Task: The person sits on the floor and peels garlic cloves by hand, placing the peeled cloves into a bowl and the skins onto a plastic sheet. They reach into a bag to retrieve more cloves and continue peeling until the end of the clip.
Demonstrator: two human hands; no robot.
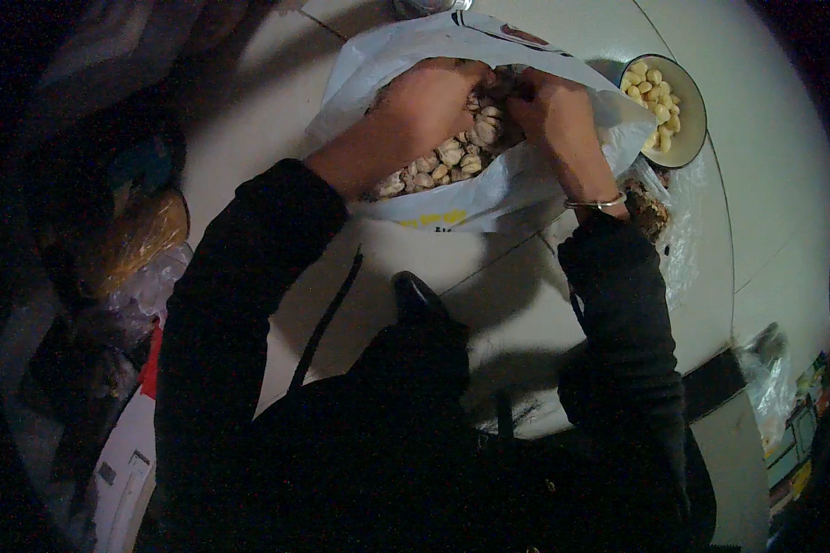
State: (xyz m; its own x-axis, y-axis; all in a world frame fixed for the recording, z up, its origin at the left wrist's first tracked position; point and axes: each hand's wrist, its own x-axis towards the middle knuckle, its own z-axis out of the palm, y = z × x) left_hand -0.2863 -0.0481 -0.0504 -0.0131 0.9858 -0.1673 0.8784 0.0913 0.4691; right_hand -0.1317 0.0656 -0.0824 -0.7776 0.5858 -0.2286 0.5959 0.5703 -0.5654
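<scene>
A white plastic bag (380, 62) lies spread on the tiled floor, with several unpeeled garlic bulbs and cloves (449, 155) in its opening. My left hand (432, 100) reaches into the bag from the left, over the garlic, its fingertips in shadow. Close by on the right, my right hand (557, 107), with a bangle (598, 203) on the wrist, also bends into the bag. Its fingers are dark and partly hidden, so what either hand holds cannot be made out. Peeled garlic cloves (662, 112) lie in a round bowl (693, 128) right of the bag.
Beside my right wrist is a clear plastic bag (685, 235) with brown scraps (647, 207). A shoe tip (415, 294) is below the white bag. Plastic-wrapped items (149, 242) and a white box (121, 477) stand at left; another clear bag (771, 387) is at lower right.
</scene>
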